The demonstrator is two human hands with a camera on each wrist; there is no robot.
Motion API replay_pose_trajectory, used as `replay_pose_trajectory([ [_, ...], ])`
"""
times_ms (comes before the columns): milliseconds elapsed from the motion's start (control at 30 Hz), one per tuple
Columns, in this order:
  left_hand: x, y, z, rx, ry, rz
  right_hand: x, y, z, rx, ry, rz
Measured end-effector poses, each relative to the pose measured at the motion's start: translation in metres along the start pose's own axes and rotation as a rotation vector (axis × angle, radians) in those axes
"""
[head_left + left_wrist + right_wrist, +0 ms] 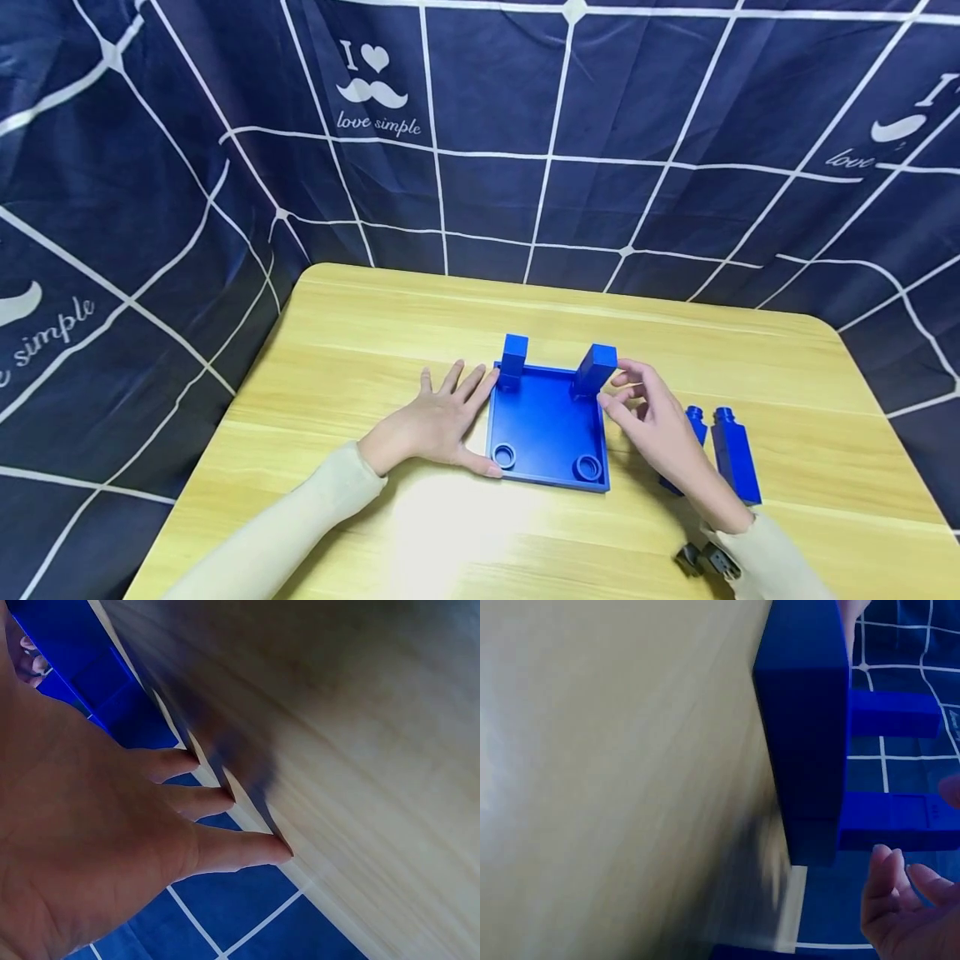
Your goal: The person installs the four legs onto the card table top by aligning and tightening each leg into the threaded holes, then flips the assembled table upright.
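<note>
A square blue tray-like base with a raised rim lies on the table. Two blue rectangular legs stand upright at its far corners, the left leg and the right leg. Its near corners carry round ring sockets, a left socket and a right socket. My left hand is spread flat along the base's left side, thumb at the near corner. Beside the far right leg is my right hand, fingers loosely bent; in the right wrist view, fingertips appear just off that leg.
Two loose blue legs with ridged round ends lie right of the base, an outer leg and an inner leg partly hidden by my right arm. A small black object is at my right sleeve. Dark blue cloth hangs behind the wooden table.
</note>
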State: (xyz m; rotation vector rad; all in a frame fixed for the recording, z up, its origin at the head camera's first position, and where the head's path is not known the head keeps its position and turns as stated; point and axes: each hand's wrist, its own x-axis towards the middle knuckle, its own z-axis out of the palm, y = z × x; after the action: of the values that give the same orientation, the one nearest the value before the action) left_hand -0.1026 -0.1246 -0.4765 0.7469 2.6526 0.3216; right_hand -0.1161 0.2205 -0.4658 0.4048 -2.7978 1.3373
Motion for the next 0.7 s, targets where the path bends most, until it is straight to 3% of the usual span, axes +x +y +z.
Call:
replay_pose_trajectory([
  [167, 0.000, 0.000, 0.000, 0.004, 0.007, 0.001, -0.009, -0.002, -0.008, 0.072, 0.104, -0.051],
  [433, 0.002, -0.001, 0.004, 0.017, 0.027, 0.010, -0.028, 0.002, -0.025, 0.090, 0.192, -0.115],
  [700, 0.001, -0.002, 0.004, 0.010, 0.026, 0.000, -0.048, 0.016, -0.039, 0.140, 0.282, -0.048],
])
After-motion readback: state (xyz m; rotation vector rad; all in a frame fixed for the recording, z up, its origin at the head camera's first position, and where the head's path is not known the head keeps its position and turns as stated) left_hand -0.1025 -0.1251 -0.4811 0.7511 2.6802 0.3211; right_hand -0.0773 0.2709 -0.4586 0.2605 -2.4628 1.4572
